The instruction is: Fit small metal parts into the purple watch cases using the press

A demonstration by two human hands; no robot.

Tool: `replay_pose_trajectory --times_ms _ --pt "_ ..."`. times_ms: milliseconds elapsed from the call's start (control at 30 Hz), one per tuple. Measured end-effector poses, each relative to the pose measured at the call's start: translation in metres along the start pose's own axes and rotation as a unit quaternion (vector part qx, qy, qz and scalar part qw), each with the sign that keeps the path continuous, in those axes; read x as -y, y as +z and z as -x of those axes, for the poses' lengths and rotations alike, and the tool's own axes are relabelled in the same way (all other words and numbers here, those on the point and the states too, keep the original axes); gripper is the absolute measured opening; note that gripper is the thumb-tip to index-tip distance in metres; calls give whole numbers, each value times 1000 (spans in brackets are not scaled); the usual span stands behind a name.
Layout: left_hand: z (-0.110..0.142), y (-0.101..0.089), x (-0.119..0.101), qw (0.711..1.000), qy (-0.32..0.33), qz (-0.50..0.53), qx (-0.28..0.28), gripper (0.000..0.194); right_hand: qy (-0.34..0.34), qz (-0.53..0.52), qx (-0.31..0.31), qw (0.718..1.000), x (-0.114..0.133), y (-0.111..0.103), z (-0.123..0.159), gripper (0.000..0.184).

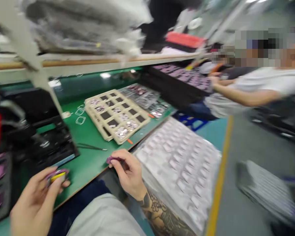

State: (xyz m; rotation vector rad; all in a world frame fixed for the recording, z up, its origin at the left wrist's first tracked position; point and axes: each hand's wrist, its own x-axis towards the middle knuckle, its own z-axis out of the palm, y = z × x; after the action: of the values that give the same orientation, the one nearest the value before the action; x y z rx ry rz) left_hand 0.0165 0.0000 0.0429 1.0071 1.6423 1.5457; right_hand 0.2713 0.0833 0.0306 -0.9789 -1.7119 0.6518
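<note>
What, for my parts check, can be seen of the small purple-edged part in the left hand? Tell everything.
The purple-edged part is small and partly dark, with a slanting yellow patch facing the camera. The left hand grips it, covering much of it, in front of the green tabletop. Blur hides its material and finer detail.

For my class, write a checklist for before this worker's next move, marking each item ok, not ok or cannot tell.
1. Left hand holding the purple-and-yellow piece: ok.
2. Right hand pinching the small purple part: ok.
3. Tweezers lying on the green bench: ok.
4. Beige tray filled in every compartment: not ok, several show only dark bottoms.
5. Purple-and-yellow piece unmarked: cannot tell, blurred and partly covered.
</note>
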Motion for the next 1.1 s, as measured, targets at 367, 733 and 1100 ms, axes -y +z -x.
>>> replay_pose_trajectory --times_ms 367,733,1100 --pt "-16 5 5 991 -39 129 -12 36 -56 -189 165 966 22 107 -37 49" --pt "-12 -1 8 984 -52 168 19 36 -62 -123 218 966 21 110 -42 49" --pt "-9 3 14 993 3 109 53 29 -44 -151 208 965 18 105 -47 18"
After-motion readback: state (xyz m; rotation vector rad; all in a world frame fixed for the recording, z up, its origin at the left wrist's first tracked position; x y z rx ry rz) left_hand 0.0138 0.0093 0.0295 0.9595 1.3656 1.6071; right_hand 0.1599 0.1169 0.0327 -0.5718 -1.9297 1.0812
